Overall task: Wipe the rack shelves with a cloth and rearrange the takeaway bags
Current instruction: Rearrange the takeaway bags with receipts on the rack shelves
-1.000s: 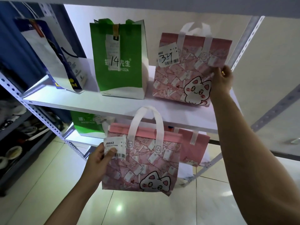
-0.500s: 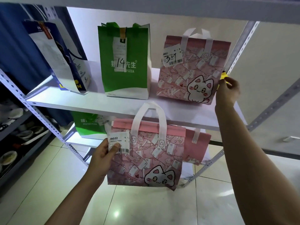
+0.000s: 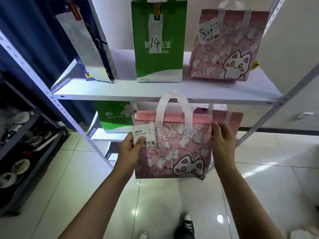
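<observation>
A pink cat-print takeaway bag (image 3: 174,152) with white handles hangs in front of the rack, held from both sides. My left hand (image 3: 129,150) grips its left edge, thumb on the J8022 label. My right hand (image 3: 222,142) grips its right edge. On the white shelf (image 3: 155,93) above stand a blue-and-white bag (image 3: 89,45) leaning left, a green pizza bag marked 14 (image 3: 158,49) and a second pink cat bag marked 34 (image 3: 227,47). A bit of yellow cloth (image 3: 255,64) shows behind that bag's right side.
On the lower shelf sit another green bag (image 3: 114,116) and another pink bag (image 3: 227,116), partly hidden. A dark rack with dishes (image 3: 20,135) stands at the left. Perforated grey uprights (image 3: 276,107) frame the shelves. Below are a glossy tiled floor and my shoes (image 3: 186,223).
My right hand left the shelf's right end beside bag 34 and came down to grip the held bag's right edge. The view tilted downward.
</observation>
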